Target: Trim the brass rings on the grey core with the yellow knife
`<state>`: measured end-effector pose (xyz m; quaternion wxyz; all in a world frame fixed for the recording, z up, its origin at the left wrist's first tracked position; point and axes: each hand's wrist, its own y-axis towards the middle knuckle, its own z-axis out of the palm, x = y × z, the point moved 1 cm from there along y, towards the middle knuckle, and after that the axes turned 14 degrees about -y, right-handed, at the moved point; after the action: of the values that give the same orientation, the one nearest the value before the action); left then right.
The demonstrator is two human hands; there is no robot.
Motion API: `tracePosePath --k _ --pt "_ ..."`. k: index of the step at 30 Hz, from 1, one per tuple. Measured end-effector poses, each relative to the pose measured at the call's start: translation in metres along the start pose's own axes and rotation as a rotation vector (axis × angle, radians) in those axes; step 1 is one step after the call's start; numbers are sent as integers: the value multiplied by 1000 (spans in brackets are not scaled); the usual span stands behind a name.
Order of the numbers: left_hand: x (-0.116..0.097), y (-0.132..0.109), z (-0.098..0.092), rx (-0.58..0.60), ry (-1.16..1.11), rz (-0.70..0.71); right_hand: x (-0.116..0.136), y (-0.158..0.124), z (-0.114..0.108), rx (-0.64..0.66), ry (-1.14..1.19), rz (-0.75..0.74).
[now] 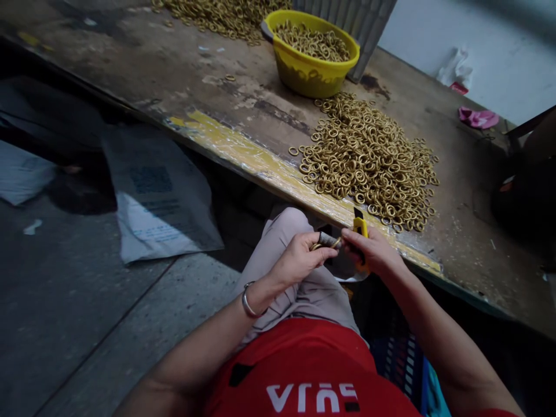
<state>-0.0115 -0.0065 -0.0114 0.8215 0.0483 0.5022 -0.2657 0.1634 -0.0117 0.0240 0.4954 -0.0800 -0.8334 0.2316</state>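
Observation:
Over my lap, my left hand (299,258) pinches a gold-coloured ring (316,247); a grey wrap covers one of its fingers. My right hand (373,249) is closed around a yellow utility knife (359,226), its dark blade pointing up and away from me. The right fingertips meet the left ones, and a bit of gold ring shows between them. Just beyond my hands, a large heap of gold rings (369,162) lies near the table's front edge.
A yellow basin (313,69) full of rings stands behind the heap on the worn table (174,75). More rings (230,17) lie at the back. A pink cloth (478,118) is at the right. White sacks (152,197) sit on the floor; a blue crate (402,359) is beside me.

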Motion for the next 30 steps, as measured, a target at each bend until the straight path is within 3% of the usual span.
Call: tracePosePath --k 4,7,10,16,22,24,27,30 --pt "1 1 -1 -86 -58 -80 -3 -20 5 -314 -641 -272" --pt "1 2 1 -105 -39 -31 -6 -29 12 -335 -1002 -289" --pt "-2 3 3 -91 6 24 -7 -29 15 -340 -1211 -224" --pt "-9 3 2 -43 82 111 -2 -19 15 -359 -1361 -166" --pt "-19 6 -6 -124 168 155 10 -1 19 -363 -1400 -98" --pt "-22 1 -5 -129 216 175 11 10 12 -375 -1416 -32" --pt "-21 -9 2 3 242 156 10 26 -9 -474 -1421 112" --pt "-12 -10 4 59 112 16 10 41 -26 -609 -1401 34"
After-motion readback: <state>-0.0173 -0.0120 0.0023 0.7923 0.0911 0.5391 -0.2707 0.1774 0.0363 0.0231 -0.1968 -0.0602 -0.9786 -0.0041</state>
